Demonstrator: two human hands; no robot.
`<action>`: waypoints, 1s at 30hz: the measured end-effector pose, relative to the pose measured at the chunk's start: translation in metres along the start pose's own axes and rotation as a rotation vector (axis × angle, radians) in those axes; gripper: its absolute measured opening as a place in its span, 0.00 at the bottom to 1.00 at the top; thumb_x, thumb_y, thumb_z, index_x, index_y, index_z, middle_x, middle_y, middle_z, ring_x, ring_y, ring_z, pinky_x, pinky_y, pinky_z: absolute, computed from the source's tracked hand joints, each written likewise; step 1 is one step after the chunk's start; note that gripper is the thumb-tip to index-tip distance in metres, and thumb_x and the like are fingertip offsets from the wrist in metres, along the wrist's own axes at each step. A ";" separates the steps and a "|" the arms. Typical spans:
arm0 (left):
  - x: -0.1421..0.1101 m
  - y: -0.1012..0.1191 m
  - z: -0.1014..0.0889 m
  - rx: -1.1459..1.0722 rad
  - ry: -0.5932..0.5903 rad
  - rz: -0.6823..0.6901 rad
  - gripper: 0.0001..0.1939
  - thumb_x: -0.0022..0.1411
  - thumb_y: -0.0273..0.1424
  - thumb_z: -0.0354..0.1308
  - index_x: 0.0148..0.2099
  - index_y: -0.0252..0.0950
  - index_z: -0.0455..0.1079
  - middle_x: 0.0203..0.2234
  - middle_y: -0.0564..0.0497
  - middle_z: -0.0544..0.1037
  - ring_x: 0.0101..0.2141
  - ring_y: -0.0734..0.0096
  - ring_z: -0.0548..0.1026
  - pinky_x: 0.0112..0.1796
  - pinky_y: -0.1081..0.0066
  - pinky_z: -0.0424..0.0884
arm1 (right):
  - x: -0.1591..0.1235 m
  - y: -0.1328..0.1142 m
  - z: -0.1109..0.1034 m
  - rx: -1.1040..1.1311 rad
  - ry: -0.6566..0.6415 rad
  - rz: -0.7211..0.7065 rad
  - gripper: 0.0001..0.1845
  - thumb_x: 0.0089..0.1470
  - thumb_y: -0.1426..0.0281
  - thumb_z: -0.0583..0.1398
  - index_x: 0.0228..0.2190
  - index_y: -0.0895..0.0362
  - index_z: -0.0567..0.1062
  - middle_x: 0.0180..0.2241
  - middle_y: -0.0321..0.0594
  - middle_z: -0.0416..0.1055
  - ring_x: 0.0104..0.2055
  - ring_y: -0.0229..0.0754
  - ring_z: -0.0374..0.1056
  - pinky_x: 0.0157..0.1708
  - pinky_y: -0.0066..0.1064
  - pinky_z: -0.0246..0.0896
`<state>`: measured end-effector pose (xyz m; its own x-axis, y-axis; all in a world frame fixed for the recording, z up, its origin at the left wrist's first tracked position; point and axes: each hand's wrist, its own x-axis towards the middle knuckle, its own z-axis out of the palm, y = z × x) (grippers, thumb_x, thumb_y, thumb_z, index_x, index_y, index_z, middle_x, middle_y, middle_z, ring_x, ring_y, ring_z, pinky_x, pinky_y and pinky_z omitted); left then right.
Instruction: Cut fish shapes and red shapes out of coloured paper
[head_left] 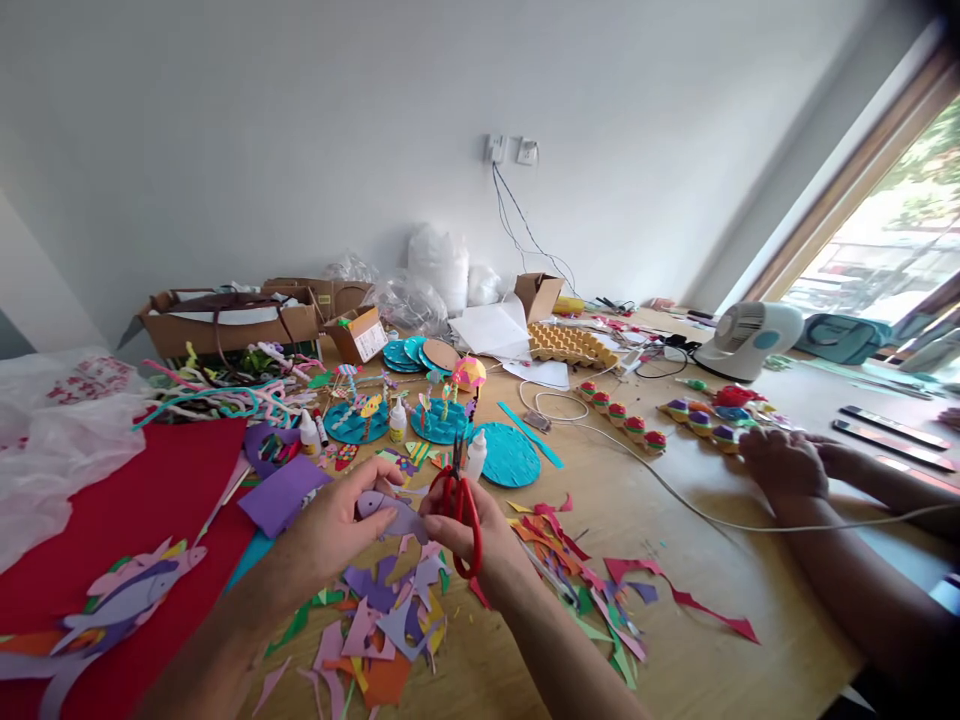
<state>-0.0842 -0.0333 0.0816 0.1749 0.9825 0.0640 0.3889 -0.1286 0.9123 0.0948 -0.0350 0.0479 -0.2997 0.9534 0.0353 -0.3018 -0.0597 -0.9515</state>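
A pale purple paper fish (401,517) with a drawn eye is stretched between my two hands. My left hand (341,515) pinches it near the head with thumb and fingers. In my right hand (487,535) are red-handled scissors (455,495), blades pointing up and away; its thumb and finger also touch the tail end of the fish. Below both hands lies a heap of paper scraps (375,630) in purple, pink, orange and green. More cut paper fish (139,595) are stacked on red paper (172,480) at the left.
Glue bottles (478,455), turquoise discs (510,455) and small decorated models (442,415) stand beyond my hands. A white cable (675,490) crosses the table. Another person's hands (787,465) rest at the right, near painted egg-carton strips (701,425) and a fan (750,340).
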 end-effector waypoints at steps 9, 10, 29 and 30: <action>-0.026 -0.012 0.022 -0.476 0.069 -0.108 0.17 0.61 0.46 0.54 0.45 0.40 0.66 0.29 0.53 0.74 0.31 0.66 0.72 0.34 0.69 0.68 | 0.001 0.012 0.007 0.041 0.081 0.028 0.17 0.36 0.67 0.69 0.26 0.55 0.67 0.21 0.30 0.67 0.23 0.35 0.61 0.25 0.27 0.54; -0.029 -0.013 0.027 -0.520 0.088 -0.129 0.17 0.60 0.47 0.54 0.42 0.40 0.68 0.29 0.52 0.74 0.31 0.66 0.71 0.33 0.69 0.68 | 0.000 0.015 0.008 0.047 0.086 0.025 0.17 0.36 0.66 0.69 0.26 0.55 0.67 0.22 0.30 0.67 0.23 0.35 0.61 0.25 0.27 0.54; -0.035 -0.021 0.036 -0.323 0.144 -0.242 0.11 0.51 0.39 0.59 0.27 0.37 0.65 0.18 0.59 0.67 0.22 0.72 0.66 0.26 0.72 0.64 | -0.010 0.027 0.018 0.088 0.084 0.063 0.19 0.35 0.66 0.70 0.28 0.55 0.67 0.25 0.32 0.67 0.25 0.36 0.60 0.27 0.27 0.55; -0.033 -0.022 0.035 -0.288 0.130 -0.243 0.11 0.51 0.39 0.59 0.26 0.37 0.65 0.18 0.59 0.67 0.22 0.72 0.65 0.25 0.72 0.63 | -0.010 0.026 0.018 0.085 0.076 0.071 0.20 0.35 0.66 0.70 0.28 0.55 0.67 0.25 0.32 0.67 0.24 0.35 0.59 0.26 0.27 0.54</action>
<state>-0.0664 -0.0677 0.0456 -0.0143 0.9910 -0.1334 0.1320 0.1341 0.9821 0.0737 -0.0514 0.0279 -0.2545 0.9653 -0.0580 -0.3588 -0.1499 -0.9213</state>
